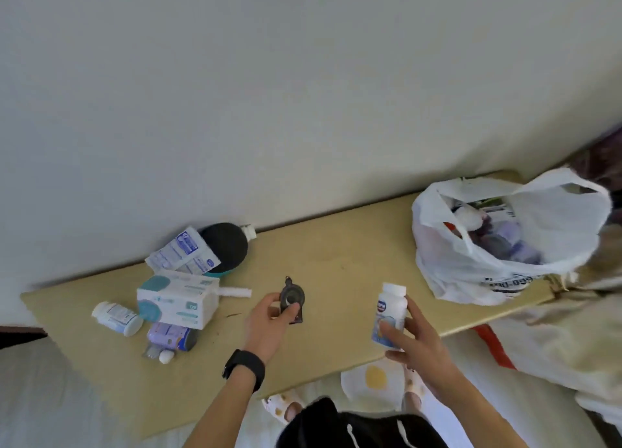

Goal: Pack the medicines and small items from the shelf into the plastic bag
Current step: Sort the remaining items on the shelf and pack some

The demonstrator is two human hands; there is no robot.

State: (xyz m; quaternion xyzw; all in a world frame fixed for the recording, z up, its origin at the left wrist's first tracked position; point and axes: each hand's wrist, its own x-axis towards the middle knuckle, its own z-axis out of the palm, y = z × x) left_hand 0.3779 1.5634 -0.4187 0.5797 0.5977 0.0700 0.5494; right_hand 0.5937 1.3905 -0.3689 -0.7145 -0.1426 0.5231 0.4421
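shelf [336, 255]: a tan board against the wall, carrying everything. It is narrow, so anything knocked forward would likely drop to the floor.
bag [471, 272]: stands at the shelf's right end, mouth open upward, already partly filled. Its lower side lies close to the front edge. A bottle dropped in hard could tip the soft load over that edge, and a slack handle could fold across the mouth.
box [178, 301]: lies in the left pile, on top of a purple pack [170, 336]. Pulling either one out carelessly could scatter the pile.
sachets [183, 250]: lean on a dark round thing [222, 249] behind the box. They are light and slippery, so likely to slide when a neighbour is lifted.
right hand [414, 340]: fingers curl round the bottle [390, 313], upright above the front edge and well short of the bag. The grip looks to be mostly fingertips on smooth plastic, so a slip here means a fall past the shelf.
left hand [272, 316]: thumb and fingers pinch a small dark item [292, 297] at mid-shelf. With both hands occupied, neither is free to steady the bag.
lying bottle [116, 318]: on its side at the pile's left, round and free to roll if the pile is nudged.
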